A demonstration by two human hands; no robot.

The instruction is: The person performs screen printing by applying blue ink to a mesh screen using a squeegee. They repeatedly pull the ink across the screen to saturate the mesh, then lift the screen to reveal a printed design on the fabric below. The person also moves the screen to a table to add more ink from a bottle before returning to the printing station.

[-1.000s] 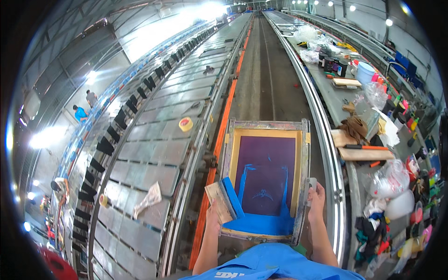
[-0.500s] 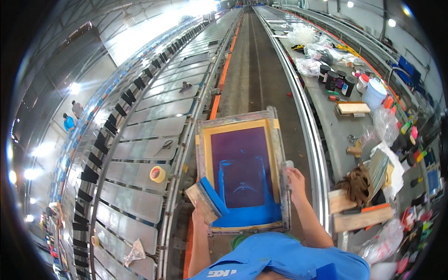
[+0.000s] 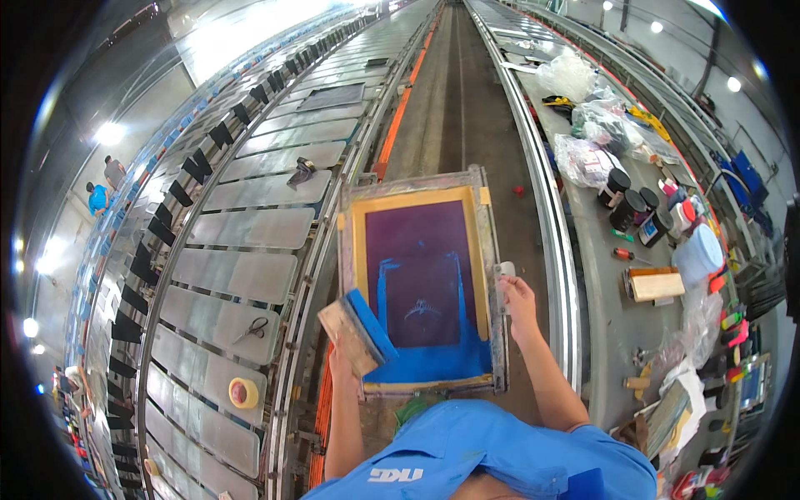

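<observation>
A screen printing frame (image 3: 350, 250) with dark purple mesh, yellow tape borders and bright blue ink along its bottom and sides is in front of me over the aisle. My left hand (image 3: 343, 357) is closed on a wooden squeegee (image 3: 346, 329) with a blue, inky blade, against the frame's lower left corner. My right hand (image 3: 517, 300) has its fingers curled round a pale grip (image 3: 506, 271) on the frame's right edge.
Metal platens (image 3: 221, 275) line the left bench, with scissors (image 3: 250, 329), tape (image 3: 242, 393) and a dark tool (image 3: 302, 172). The right bench (image 3: 608, 317) bears jars, bags, a bucket (image 3: 697, 254) and wood. Orange-edged rails border the aisle (image 3: 462, 108). Several other people (image 3: 98, 197) are along the far left.
The benches have slid toward me in the view, with scissors and tape now lower. The frame and both hands sit higher and further left in the picture, still held the same way.
</observation>
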